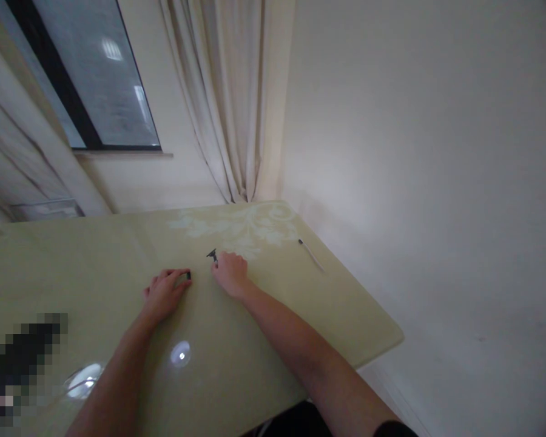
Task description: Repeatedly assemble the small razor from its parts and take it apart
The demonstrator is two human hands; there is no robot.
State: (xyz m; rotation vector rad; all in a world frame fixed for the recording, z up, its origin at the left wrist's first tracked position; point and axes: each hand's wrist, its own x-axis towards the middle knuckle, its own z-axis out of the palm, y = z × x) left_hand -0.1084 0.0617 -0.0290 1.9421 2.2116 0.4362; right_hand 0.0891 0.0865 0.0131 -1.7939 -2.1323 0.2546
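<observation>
My right hand point(231, 273) is closed around the handle of what looks like a razor point(212, 254). Its dark T-shaped head sticks out to the left of my fingers, while the handle is mostly hidden in my grip. To the left, low over the tabletop, my left hand point(166, 292) pinches a small dark piece point(188, 275) between thumb and fingertips. That piece is too small to name. A short gap separates the two hands, and the held things do not touch.
A thin white stick with a dark tip point(312, 255) lies on the glossy pale green table point(346, 309), near its right edge. A wall point(418, 182) stands to the right. Curtains point(227, 91) and a window hang behind. Something pixelated and dark is at lower left.
</observation>
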